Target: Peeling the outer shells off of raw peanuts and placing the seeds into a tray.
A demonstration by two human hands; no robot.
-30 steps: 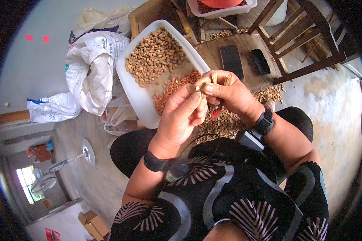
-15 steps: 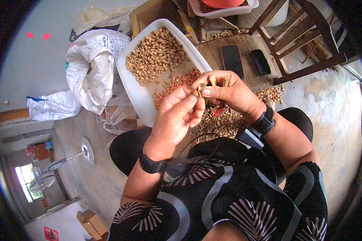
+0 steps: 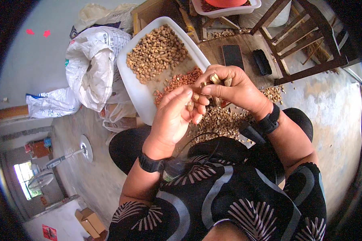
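Peanuts (image 3: 190, 106) now show in the loosely curled fingers of the left hand (image 3: 169, 116), just right of the tub (image 3: 136, 100), the hands having parted slightly. I see the right hand (image 3: 235, 89) pinching tightly, pale shells (image 3: 215, 78) among its fingers. I judge one shell split; red kernels (image 3: 185, 79) lie inside the tub.

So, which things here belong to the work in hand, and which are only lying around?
Likely the work: white tray, brown nuts, reddish kernels, shells in the right fingers, nut in the left fingers.
Likely unrelated: phone, fan, cardboard box.
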